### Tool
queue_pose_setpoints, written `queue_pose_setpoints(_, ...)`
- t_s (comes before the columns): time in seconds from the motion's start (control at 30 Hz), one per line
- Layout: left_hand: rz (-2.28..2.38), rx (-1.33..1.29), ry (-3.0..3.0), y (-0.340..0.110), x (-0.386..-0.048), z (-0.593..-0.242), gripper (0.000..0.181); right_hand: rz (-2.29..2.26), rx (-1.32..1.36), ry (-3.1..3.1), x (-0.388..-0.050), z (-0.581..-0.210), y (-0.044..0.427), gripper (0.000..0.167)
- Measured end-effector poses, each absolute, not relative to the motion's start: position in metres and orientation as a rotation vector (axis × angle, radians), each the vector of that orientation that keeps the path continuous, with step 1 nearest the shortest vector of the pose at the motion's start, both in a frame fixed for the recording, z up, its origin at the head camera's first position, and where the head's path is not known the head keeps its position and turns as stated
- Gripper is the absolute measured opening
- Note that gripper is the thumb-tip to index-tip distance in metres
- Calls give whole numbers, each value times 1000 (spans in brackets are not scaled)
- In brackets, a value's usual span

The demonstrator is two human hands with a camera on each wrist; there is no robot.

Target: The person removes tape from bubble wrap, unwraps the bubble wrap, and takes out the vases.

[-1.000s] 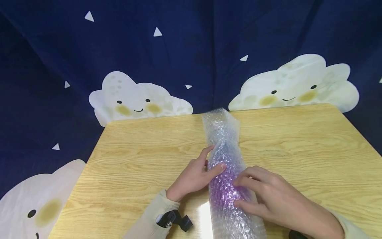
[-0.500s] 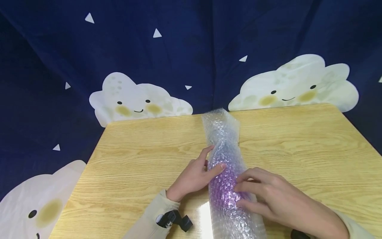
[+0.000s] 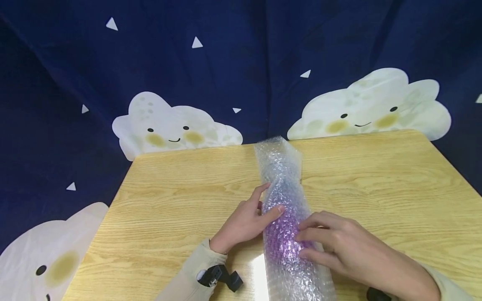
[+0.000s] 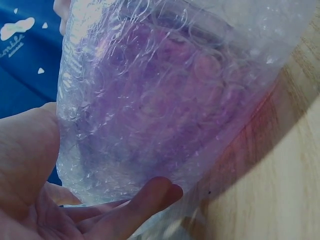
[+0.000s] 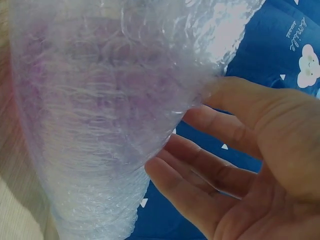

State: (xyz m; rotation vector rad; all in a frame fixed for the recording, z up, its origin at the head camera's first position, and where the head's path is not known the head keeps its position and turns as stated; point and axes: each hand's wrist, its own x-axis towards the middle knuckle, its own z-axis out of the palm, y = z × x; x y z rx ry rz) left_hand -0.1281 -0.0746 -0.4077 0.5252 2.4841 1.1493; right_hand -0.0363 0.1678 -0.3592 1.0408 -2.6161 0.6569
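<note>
A long bundle of clear bubble wrap (image 3: 287, 225) lies lengthwise on the wooden table, with something purple inside whose kind the wrap hides. My left hand (image 3: 244, 220) touches its left side, the thumb lying over the top and the fingers fairly straight. From the right, my right hand (image 3: 335, 242) rests its thumb and fingertips lightly on the wrap. Up close in the left wrist view, the purple shape blurs through the bubble wrap (image 4: 150, 100). In the right wrist view, loosely extended fingers (image 5: 185, 187) meet the wrap's edge.
The wooden table (image 3: 180, 196) spreads to both sides of the bundle. Behind it hangs a dark blue curtain (image 3: 226, 75) with smiling clouds and white triangles. A black wrist camera (image 3: 222, 277) sits on the left sleeve.
My right hand has shifted slightly to the right along the wrap, then stayed still. The left hand and the bundle look unmoved.
</note>
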Motion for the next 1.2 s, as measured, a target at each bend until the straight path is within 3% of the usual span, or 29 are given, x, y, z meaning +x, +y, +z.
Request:
queue_pose_setpoints(0.5,1153,534,2483,-75,-128,-408,84,653,954,-2801,-36,-353,168,19)
queue_pose_setpoints(1.2,1163,520,2470,-74,-128,-408,83,553,1046,-2731,-36,-355,172,22)
